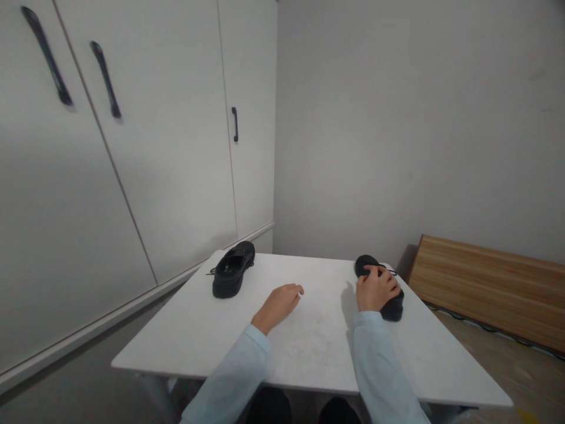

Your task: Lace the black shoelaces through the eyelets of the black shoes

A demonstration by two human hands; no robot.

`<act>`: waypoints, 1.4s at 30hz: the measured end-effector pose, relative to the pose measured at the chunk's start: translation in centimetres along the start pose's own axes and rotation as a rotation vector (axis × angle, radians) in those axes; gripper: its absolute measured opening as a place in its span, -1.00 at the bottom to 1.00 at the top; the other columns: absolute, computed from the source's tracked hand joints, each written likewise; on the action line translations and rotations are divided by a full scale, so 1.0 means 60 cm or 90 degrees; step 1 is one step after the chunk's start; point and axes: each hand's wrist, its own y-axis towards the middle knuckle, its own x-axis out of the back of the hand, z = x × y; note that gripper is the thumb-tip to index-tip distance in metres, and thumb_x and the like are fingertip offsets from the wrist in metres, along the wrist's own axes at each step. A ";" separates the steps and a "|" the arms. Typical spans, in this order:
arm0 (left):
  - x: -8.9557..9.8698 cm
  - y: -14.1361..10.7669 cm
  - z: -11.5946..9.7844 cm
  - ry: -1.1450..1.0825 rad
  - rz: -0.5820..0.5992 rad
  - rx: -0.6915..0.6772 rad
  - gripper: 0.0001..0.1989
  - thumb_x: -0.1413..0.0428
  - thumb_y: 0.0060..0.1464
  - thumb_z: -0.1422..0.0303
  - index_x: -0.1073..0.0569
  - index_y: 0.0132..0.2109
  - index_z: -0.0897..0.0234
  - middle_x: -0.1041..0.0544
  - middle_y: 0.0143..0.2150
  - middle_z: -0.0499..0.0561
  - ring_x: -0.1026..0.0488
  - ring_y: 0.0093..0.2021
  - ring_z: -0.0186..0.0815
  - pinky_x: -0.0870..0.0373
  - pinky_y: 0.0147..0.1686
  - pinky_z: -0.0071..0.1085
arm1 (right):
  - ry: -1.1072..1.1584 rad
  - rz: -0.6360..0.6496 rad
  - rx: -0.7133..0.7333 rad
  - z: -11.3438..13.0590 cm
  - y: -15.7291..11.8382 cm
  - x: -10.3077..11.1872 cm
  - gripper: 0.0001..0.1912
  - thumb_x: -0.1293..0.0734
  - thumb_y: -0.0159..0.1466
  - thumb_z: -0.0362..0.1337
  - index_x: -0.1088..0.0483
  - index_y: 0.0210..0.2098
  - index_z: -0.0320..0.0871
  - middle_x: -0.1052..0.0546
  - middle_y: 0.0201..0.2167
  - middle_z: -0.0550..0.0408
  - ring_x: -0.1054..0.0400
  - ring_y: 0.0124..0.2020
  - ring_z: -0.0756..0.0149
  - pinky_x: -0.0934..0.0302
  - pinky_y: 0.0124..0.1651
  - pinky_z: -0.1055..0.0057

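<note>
A black shoe [392, 310] lies beneath the fingers of the right hand [377, 288], which hide its midsection; whether they grip cannot be determined. The left hand [279, 302] is empty, fingers loosely bent. Left of these: a second shoe [232, 277], smooth, interior dark. Below: a flat white table [313, 353].

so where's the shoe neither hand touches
In the head view, that black shoe sits near the far left corner of the table, by the cabinet, left of the left hand.

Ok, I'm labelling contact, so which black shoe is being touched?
The right-side shoe, with the right hand on it; the left-side shoe has no hand touching it.
</note>
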 end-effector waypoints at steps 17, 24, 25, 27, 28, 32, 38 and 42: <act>-0.006 -0.003 0.029 -0.001 -0.009 0.040 -0.74 0.10 0.20 0.46 -0.45 -0.09 0.23 -0.55 -0.14 0.06 -0.48 -0.11 -0.25 -0.34 -0.06 -0.36 | -0.155 0.397 0.091 -0.085 0.039 0.032 -0.84 -0.28 0.18 -0.44 -0.44 -0.24 -0.30 -0.49 -0.13 -0.24 -0.40 -0.07 0.02 -0.19 -0.06 0.15; -0.009 -0.001 0.033 -0.008 -0.028 0.046 -0.74 0.11 0.21 0.46 -0.44 -0.08 0.22 -0.54 -0.13 0.05 -0.48 -0.11 -0.26 -0.34 -0.06 -0.37 | -0.134 0.385 0.105 -0.079 0.056 0.047 -0.78 -0.34 0.17 -0.37 -0.47 -0.16 -0.15 -0.56 -0.17 -0.13 -0.42 -0.08 0.03 0.00 0.11 -0.08; -0.008 0.000 0.033 -0.008 -0.030 0.048 -0.74 0.11 0.21 0.46 -0.43 -0.08 0.22 -0.54 -0.13 0.05 -0.48 -0.11 -0.26 -0.34 -0.07 -0.36 | -0.136 0.377 0.117 -0.076 0.059 0.049 -0.79 -0.34 0.18 -0.36 -0.48 -0.18 -0.16 -0.56 -0.18 -0.12 -0.43 -0.09 0.03 0.01 0.12 -0.09; -0.008 0.000 0.034 -0.009 -0.032 0.050 -0.74 0.11 0.21 0.46 -0.43 -0.07 0.23 -0.54 -0.14 0.05 -0.48 -0.12 -0.25 -0.35 -0.07 -0.36 | -0.139 0.356 0.146 -0.069 0.064 0.053 -0.80 -0.33 0.18 -0.35 -0.47 -0.18 -0.17 -0.56 -0.18 -0.12 -0.43 -0.09 0.05 0.03 0.13 -0.07; -0.008 0.001 0.034 -0.010 -0.033 0.051 -0.74 0.11 0.21 0.46 -0.43 -0.07 0.23 -0.54 -0.14 0.05 -0.48 -0.12 -0.25 -0.35 -0.07 -0.36 | -0.138 0.345 0.163 -0.064 0.066 0.055 -0.81 -0.33 0.19 -0.35 -0.47 -0.19 -0.17 -0.56 -0.17 -0.12 -0.43 -0.09 0.05 0.03 0.13 -0.04; -0.009 0.002 0.035 -0.011 -0.036 0.051 -0.75 0.11 0.21 0.46 -0.43 -0.08 0.23 -0.54 -0.14 0.05 -0.48 -0.11 -0.26 -0.35 -0.07 -0.36 | -0.098 0.343 0.235 -0.041 0.059 0.066 -0.83 -0.33 0.19 -0.35 -0.46 -0.20 -0.18 -0.57 -0.20 -0.10 -0.44 -0.12 0.10 -0.09 0.01 0.20; -0.010 0.001 0.034 -0.014 -0.053 0.042 -0.74 0.12 0.22 0.47 -0.43 -0.08 0.24 -0.54 -0.13 0.04 -0.47 -0.10 -0.26 -0.34 -0.06 -0.36 | -0.039 0.384 0.319 0.021 0.013 0.106 -0.90 -0.35 0.19 -0.34 -0.46 -0.28 -0.15 -0.56 -0.23 -0.05 -0.45 -0.19 0.14 -0.11 -0.21 0.35; -0.006 0.002 0.028 -0.022 -0.070 0.046 -0.75 0.13 0.23 0.46 -0.42 -0.08 0.23 -0.54 -0.12 0.04 -0.48 -0.10 -0.25 -0.35 -0.08 -0.36 | -0.002 0.409 0.390 0.070 -0.027 0.143 -0.92 -0.33 0.20 -0.38 -0.45 -0.29 -0.19 -0.55 -0.25 -0.03 -0.44 -0.20 0.15 -0.10 -0.20 0.33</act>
